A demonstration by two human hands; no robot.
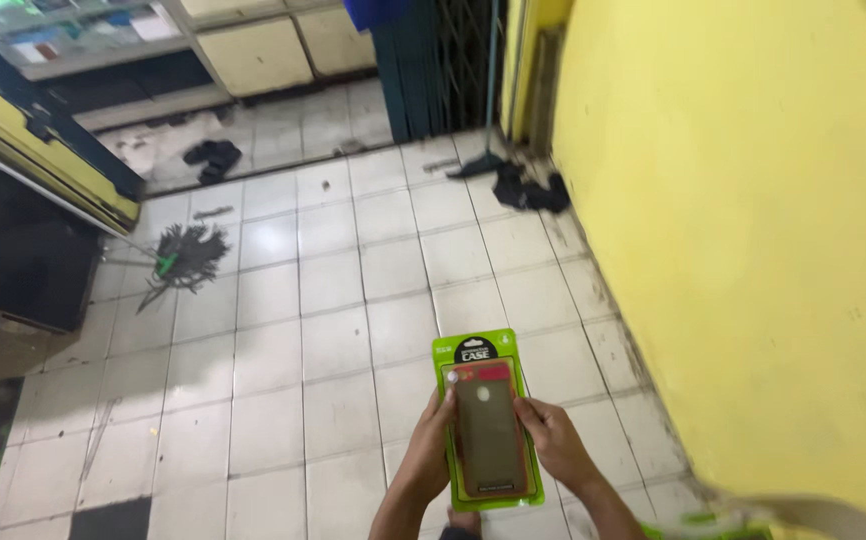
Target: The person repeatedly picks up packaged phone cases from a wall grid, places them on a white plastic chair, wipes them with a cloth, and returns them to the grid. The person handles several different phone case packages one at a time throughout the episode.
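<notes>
I hold a flat phone-case package (pixel 486 415) in front of me with both hands, above a white tiled floor. The package has a bright green card edge and a dark brownish case with a red strip behind clear plastic. My left hand (pixel 429 455) grips its left edge. Its right edge is pinched by my right hand (pixel 556 440), thumb on the front. The package points away from me, top end toward the room.
A yellow wall (pixel 753 230) runs along the right. A mop head (pixel 185 255) lies on the tiles at left, by a dark counter with a yellow edge (pixel 43 160). Dark rags (pixel 531 190) and a broom sit near a folding metal gate (pixel 453 60).
</notes>
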